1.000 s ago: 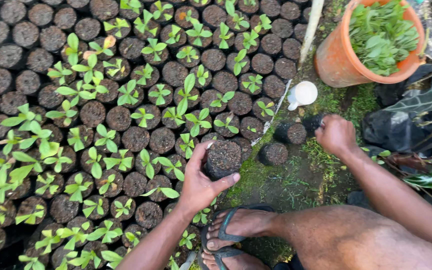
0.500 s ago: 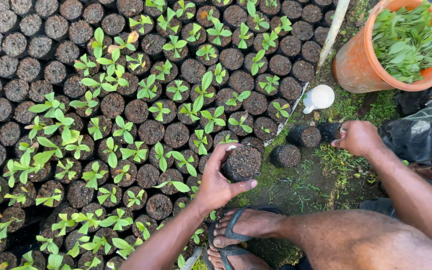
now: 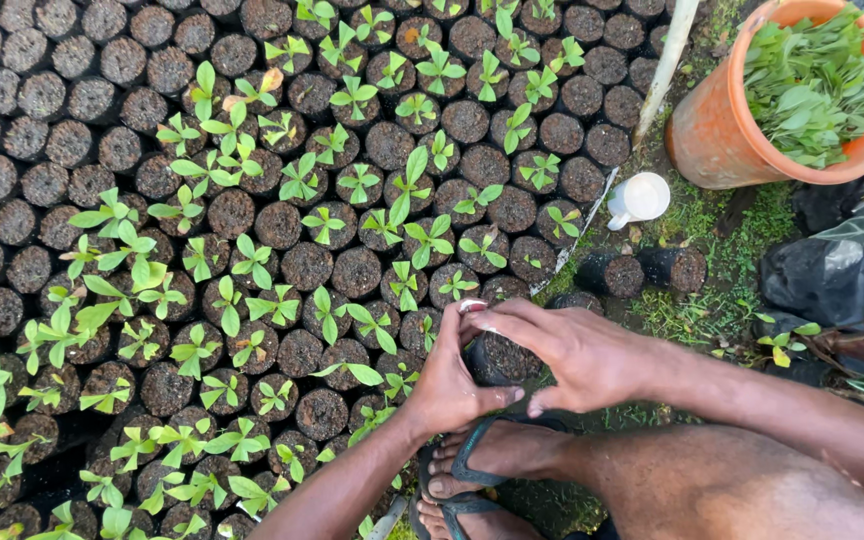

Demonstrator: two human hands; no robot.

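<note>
Since the earlier frame: right hand has come left from the grass to the soil-filled nursery bag.
Bag: near right edge of the seedling bed, above sandalled feet.
Left hand: curled, gripping bag's left side.
Right hand: fingers spread flat over its top.
Step, judged: firming soil; next calls for even pressure.
Far right: orange bucket of leaves.

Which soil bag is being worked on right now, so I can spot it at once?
Start at the orange bucket of green leaves, top right, and drop diagonally to the lower right edge of the seedling bed. The soil bag sits between the left hand and right hand; unlike its sprouting neighbours, it shows only bare soil.
</note>
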